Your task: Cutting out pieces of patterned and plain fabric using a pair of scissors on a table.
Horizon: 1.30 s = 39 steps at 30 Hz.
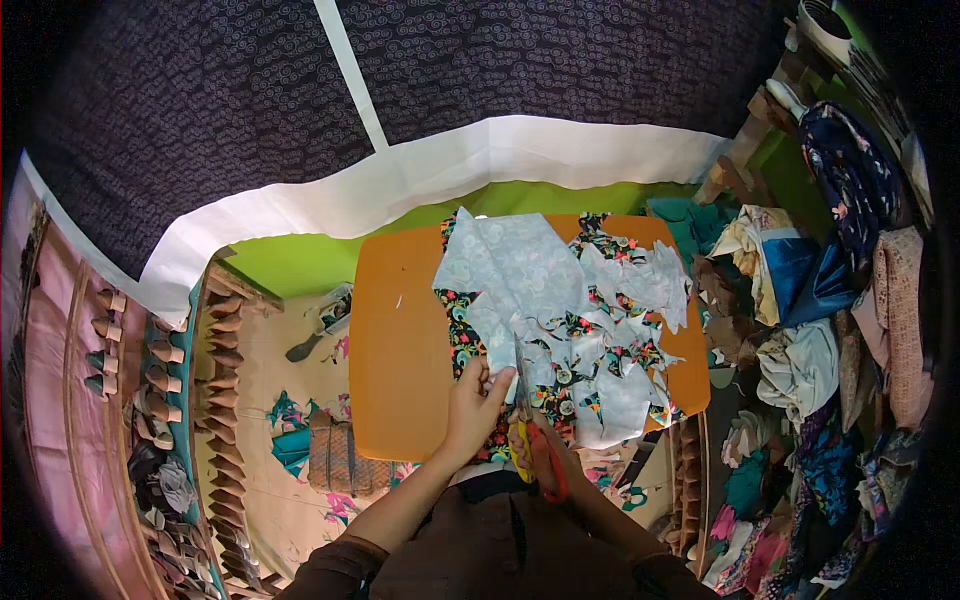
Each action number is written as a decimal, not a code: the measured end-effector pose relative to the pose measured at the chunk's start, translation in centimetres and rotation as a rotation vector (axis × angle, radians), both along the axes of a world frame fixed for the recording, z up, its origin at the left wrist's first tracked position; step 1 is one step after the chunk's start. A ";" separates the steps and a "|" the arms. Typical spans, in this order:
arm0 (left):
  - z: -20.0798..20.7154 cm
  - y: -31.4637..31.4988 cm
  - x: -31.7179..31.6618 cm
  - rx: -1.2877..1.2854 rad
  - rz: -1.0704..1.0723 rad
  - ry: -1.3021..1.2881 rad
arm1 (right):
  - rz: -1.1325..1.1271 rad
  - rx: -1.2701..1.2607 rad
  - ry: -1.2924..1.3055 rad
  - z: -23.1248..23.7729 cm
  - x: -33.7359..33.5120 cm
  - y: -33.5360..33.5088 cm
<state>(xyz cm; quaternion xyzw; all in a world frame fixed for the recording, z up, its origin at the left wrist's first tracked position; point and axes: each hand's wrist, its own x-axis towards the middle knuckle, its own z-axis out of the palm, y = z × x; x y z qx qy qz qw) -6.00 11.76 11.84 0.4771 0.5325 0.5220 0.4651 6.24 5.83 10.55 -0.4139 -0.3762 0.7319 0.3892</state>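
Observation:
A pair of scissors with one yellow and one red-orange handle is in my right hand, its blades pointing away from me. My left hand pinches the edge of a pale piece of fabric just left of the blades. The blades lie against the cloth; whether they are apart is too small to tell. Other cut pieces lie to the right, some pale side up, some showing dark floral print. Their edges are jagged and they overlap on the orange table.
Heaped cloth fills the right side. Wooden shoe forms stand in rows on the left rack. Fabric scraps and a brown quilted item lie on the floor left of the table. A dark patterned curtain with white border hangs ahead.

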 end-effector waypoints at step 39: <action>0.6 0.7 -0.6 -0.157 -0.083 -0.140 | 0.085 0.098 -0.185 -1.4 1.3 0.8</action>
